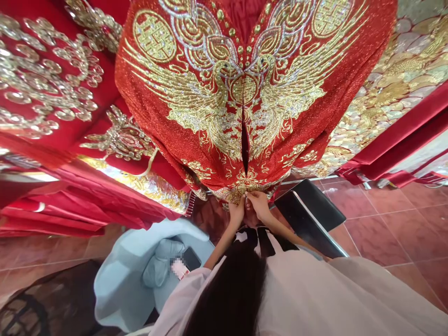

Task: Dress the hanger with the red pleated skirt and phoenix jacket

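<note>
A red embroidered jacket (pixel 196 121) with gold birds and round gold emblems fills the upper middle of the head view. A narrow dark gap runs down its front below the central emblem and closes near the hem. At the lower front, my left hand (pixel 237 211) is closed with its fingertips on the jacket's gold-patterned edge. Beside it my right hand (pixel 258 205) pinches the same spot, and the fingertips of both hands nearly meet. Whatever fastening lies between the fingers is too small to make out.
Red garments with gold and jewelled trim (pixel 45 79) hang at left, and a gold scale-patterned garment (pixel 381 93) at right. Below left stands a pale blue chair (pixel 119 280) with a cushion (pixel 157 268) and a phone (pixel 192 258). A black flat object (pixel 315 205) lies right of my arms.
</note>
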### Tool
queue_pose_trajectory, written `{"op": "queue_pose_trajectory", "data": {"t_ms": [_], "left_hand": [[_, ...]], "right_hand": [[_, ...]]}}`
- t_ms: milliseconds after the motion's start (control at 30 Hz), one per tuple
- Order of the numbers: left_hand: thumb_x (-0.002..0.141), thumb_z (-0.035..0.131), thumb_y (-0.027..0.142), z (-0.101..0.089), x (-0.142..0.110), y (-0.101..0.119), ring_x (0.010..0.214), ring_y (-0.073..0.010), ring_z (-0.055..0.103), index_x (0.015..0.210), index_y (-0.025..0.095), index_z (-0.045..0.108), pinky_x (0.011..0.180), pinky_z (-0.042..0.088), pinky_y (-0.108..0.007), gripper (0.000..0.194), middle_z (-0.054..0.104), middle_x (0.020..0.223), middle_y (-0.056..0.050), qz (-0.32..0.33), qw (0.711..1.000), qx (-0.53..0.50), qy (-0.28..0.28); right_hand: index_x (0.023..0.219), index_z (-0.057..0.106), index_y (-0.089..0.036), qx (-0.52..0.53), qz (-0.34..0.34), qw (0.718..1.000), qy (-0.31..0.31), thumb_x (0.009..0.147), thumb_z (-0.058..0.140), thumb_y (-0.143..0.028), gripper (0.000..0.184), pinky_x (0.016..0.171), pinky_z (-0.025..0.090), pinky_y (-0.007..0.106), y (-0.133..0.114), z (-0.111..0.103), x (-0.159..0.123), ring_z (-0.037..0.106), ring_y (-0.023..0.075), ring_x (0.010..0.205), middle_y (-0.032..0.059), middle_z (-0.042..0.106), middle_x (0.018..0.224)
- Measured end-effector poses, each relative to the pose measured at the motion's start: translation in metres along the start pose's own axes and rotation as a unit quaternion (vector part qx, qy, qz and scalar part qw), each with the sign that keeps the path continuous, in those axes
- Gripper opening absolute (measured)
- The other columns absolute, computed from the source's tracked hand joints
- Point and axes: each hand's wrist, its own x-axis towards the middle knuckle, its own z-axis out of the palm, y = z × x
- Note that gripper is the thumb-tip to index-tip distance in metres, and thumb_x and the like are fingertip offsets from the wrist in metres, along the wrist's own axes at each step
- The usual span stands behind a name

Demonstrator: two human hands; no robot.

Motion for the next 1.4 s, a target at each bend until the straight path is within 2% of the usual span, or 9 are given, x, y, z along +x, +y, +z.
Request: {"op": "queue_pose_trajectory", "data": {"t_ms": [200,333,500,767,933,1133,1200,1333,1400], "left_hand": [[0.068,0.071,0.037,0.003,0.006,-0.006,0.08,-0.0184,0.062,0.073,0.017,0.059,0.082,0.049,-0.033,0.024,0.065,0.08,-0.005,0.048,0.999,0.009,0.014],[0.065,0.074,0.039,0.002,0.011,-0.005,0.076,-0.0197,0.062,0.067,0.017,0.056,0.079,0.05,-0.035,0.028,0.064,0.075,-0.006,0.056,0.998,0.017,0.014],[0.064,0.074,0.037,0.001,0.013,-0.005,0.08,-0.02,0.063,0.064,0.017,0.055,0.083,0.05,-0.035,0.028,0.063,0.069,-0.004,0.064,0.998,0.02,0.02],[0.065,0.073,0.035,0.004,0.013,-0.006,0.078,-0.0196,0.064,0.066,0.016,0.058,0.082,0.05,-0.035,0.024,0.065,0.069,-0.004,0.083,0.996,0.016,0.022],[0.065,0.073,0.035,0.003,0.012,-0.007,0.086,-0.0212,0.064,0.076,0.015,0.062,0.087,0.047,-0.036,0.025,0.067,0.08,-0.007,0.1,0.995,0.019,0.015],[0.063,0.074,0.04,0.0,0.013,-0.01,0.082,-0.0191,0.062,0.081,0.015,0.062,0.084,0.047,-0.034,0.033,0.067,0.085,-0.008,0.113,0.993,0.021,0.009],[0.064,0.074,0.041,-0.001,0.012,-0.011,0.077,-0.0173,0.061,0.08,0.015,0.062,0.081,0.047,-0.032,0.033,0.066,0.083,-0.007,0.115,0.993,0.023,0.004],[0.064,0.075,0.042,-0.003,0.01,-0.012,0.068,-0.0147,0.058,0.077,0.015,0.062,0.071,0.048,-0.029,0.032,0.065,0.076,-0.005,0.116,0.993,0.027,-0.006],[0.064,0.075,0.042,-0.003,0.009,-0.012,0.067,-0.0143,0.058,0.075,0.015,0.061,0.07,0.048,-0.028,0.032,0.064,0.074,-0.005,0.116,0.993,0.026,-0.008]], "right_hand": [[0.055,0.057,-0.015,-0.05,0.003,0.999,-0.017,0.052,0.078,-0.039,0.032,0.033,0.039,0.018,-0.003,-0.007,0.009,0.048,0.0082,0.036,-0.0015,0.055,0.044],[0.054,0.057,-0.014,-0.044,-0.003,0.998,-0.044,0.05,0.077,-0.044,0.036,0.036,0.04,0.016,-0.003,-0.01,0.012,0.048,0.0068,0.038,-0.0021,0.055,0.045],[0.058,0.06,-0.013,-0.041,0.012,0.998,-0.056,0.052,0.075,-0.048,0.039,0.038,0.041,0.017,-0.002,-0.013,0.011,0.05,0.007,0.04,-0.0006,0.057,0.049],[0.057,0.057,-0.013,-0.029,0.03,0.997,-0.062,0.053,0.076,-0.042,0.034,0.04,0.043,0.018,-0.004,-0.017,0.017,0.049,0.0063,0.041,-0.0001,0.057,0.05],[0.06,0.058,-0.013,-0.024,0.049,0.996,-0.077,0.057,0.074,-0.044,0.036,0.039,0.043,0.018,-0.008,-0.02,0.016,0.051,0.0074,0.041,0.0017,0.058,0.051],[0.059,0.058,-0.013,-0.033,0.051,0.994,-0.086,0.066,0.068,-0.033,0.023,0.042,0.043,0.017,-0.008,-0.018,0.018,0.05,0.006,0.04,0.0012,0.059,0.051],[0.056,0.057,-0.013,-0.049,0.051,0.993,-0.095,0.067,0.065,-0.028,0.021,0.04,0.041,0.016,-0.006,-0.019,0.017,0.049,0.0059,0.039,0.0012,0.059,0.049],[0.046,0.051,-0.013,-0.091,0.039,0.989,-0.112,0.069,0.062,-0.024,0.028,0.033,0.027,0.015,-0.004,-0.019,0.012,0.04,0.0041,0.032,-0.0001,0.051,0.041],[0.047,0.051,-0.013,-0.102,0.03,0.988,-0.111,0.071,0.059,-0.025,0.028,0.033,0.026,0.015,-0.003,-0.019,0.01,0.039,0.0039,0.033,-0.0003,0.051,0.041]]}}
